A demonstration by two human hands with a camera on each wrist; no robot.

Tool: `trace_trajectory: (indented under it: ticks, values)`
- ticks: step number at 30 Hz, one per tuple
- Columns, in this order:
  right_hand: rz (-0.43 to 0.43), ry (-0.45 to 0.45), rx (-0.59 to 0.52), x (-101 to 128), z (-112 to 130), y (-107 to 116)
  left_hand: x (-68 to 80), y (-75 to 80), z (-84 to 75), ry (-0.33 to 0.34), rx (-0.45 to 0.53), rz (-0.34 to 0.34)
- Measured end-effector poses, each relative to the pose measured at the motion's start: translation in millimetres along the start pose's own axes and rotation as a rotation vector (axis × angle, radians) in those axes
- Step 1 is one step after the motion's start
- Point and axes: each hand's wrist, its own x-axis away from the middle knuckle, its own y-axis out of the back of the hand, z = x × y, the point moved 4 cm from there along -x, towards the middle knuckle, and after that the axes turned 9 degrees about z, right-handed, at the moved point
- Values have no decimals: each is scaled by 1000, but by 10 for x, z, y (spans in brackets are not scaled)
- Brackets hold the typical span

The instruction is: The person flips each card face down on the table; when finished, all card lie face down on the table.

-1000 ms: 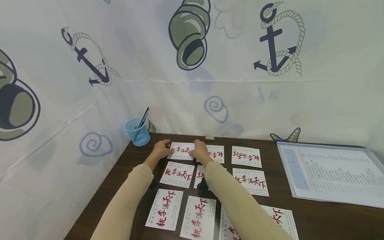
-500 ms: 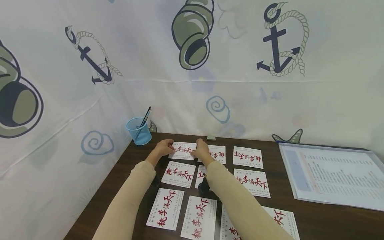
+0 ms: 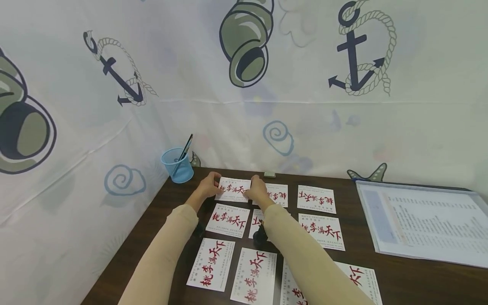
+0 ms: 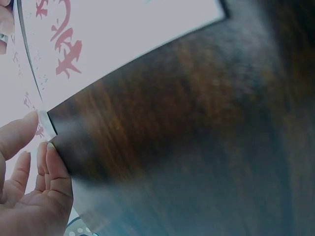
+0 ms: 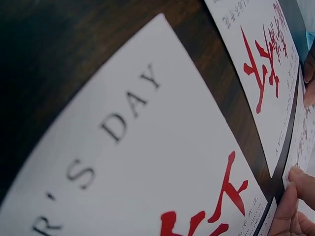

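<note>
While both arms reach to the far row of the layout, the left hand [image 3: 207, 186] pinches the left edge of the top-left card [image 3: 233, 189] and the right hand [image 3: 256, 191] holds its right edge, so the card sits gripped between them at the back of the dark wooden table [image 3: 419, 279]. In the left wrist view the thumb and fingertips [image 4: 22, 132] close on the card's corner right at the table surface; in the right wrist view only a few fingertips [image 5: 290, 196] show at the card's edge, with the neighbouring cards lying flat beneath the camera. The card lies nearly flat, just beside the next card [image 3: 277, 195] in its row and directly behind the card below it [image 3: 228, 220]. To handle it well, I judge the grip should stay light and even on both short edges, the card kept level and square to its neighbours, with the same narrow gaps of bare wood on each side, and the sleeves lifted clear of the nearer cards [image 3: 253, 281] so none gets dragged. Further out, a blue mesh pen cup [image 3: 176, 164] stands in the back left corner with a pen in it, and a clear document folder [image 3: 423, 222] lies at the right. A nautical-print cloth [image 3: 114, 84] hangs behind.
</note>
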Motion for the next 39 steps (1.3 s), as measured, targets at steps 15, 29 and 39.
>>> trace_trajectory:
  ticks: [15, 29, 39]
  values:
    - [-99, 89, -81, 17, -37, -43, 25, -43, 13, -10, 51, -44]
    - [-161, 178, -274, 44, -10, -4, 60, 129, 4, -95, 173, -91]
    - [42, 148, -646, 53, -110, 158, 189, 272, -87, -143, 452, 111]
